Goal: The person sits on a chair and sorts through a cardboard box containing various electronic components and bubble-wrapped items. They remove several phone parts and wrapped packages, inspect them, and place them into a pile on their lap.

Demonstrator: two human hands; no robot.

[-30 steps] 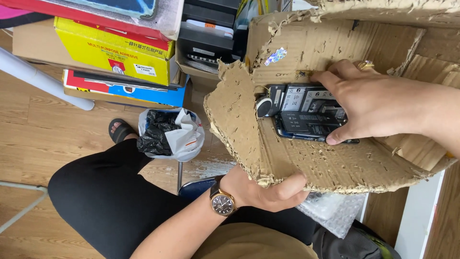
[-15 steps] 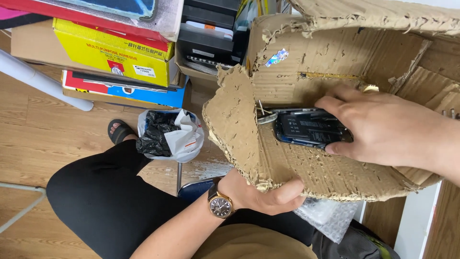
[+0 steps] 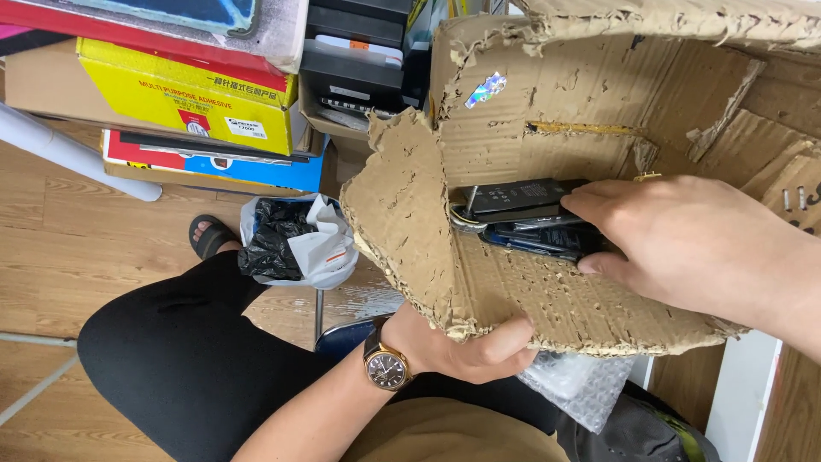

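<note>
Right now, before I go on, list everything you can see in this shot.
cardboard box: one, brown, torn and ragged, held open at centre right
dark flat devices: a small stack, black and dark blue, inside the box; exact count unclear
bubble wrap: one piece, clear, under the box
plastic bag: one, white with black contents, on the wood floor
stacked boxes: several, yellow, red, blue and black, upper left
white pole: one, far left
sandal: one, black, on a foot by the bag
wristwatch: one, gold case, dark strap, left wrist
left hand: grips the box's lower edge
right hand: reaches into the box, fingers on the devices
</note>
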